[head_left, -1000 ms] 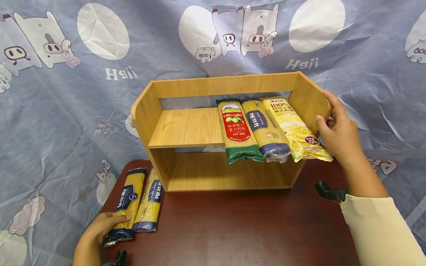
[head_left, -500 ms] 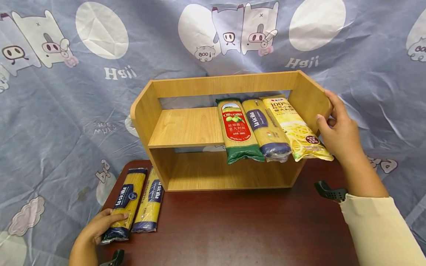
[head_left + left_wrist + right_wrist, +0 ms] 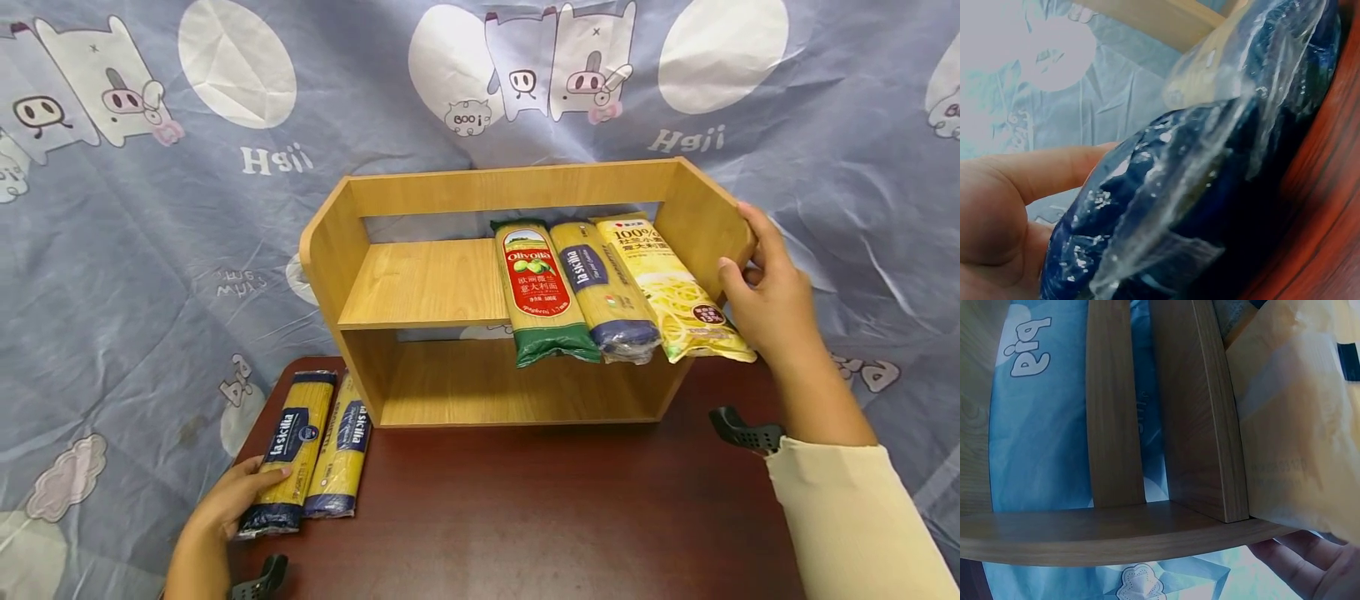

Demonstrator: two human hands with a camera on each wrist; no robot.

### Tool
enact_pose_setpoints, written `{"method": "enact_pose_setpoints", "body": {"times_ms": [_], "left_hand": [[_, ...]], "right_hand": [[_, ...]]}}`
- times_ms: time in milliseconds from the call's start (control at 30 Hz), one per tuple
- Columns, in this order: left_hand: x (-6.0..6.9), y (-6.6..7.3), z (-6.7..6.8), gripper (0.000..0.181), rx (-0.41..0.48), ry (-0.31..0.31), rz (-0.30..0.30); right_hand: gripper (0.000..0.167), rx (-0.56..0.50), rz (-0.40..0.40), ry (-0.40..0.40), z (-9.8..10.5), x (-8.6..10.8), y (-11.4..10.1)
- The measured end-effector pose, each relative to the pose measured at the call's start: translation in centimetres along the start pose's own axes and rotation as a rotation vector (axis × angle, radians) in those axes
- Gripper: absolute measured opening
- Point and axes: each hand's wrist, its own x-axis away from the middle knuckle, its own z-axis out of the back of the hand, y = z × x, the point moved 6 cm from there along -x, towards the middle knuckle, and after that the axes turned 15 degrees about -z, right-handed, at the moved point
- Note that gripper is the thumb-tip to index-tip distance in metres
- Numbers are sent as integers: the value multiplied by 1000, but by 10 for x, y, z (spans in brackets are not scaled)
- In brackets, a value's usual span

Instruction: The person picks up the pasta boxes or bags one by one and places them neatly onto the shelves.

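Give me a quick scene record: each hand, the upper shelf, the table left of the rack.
Left hand: grips the near end of the outer la sicilia pack
Right hand: holds the rack's right side panel
Upper shelf: left to right, Olivoilà pack, shelved la sicilia pack, yellow noodle-picture pack; all overhang the front edge
Table, left of rack: outer pack, inner la sicilia pack beside it

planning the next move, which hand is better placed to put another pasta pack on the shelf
Left, most likely: the left hand holds the outer pack, left of the shelf. The right hand grips the shelf's right end, well away from that pack.
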Motion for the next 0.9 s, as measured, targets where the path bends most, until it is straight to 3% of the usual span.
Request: {"method": "enact_pose_setpoints", "body": {"times_ms": [733,900], "left_hand": [[-4,9,-1,59,-36,113,-72],[-3,16,-4,65,-43,143,-87]], "right_hand": [[63,-17,2,22,-1,0,-1],[63,-30,-3,23,-1,1,-1]]}}
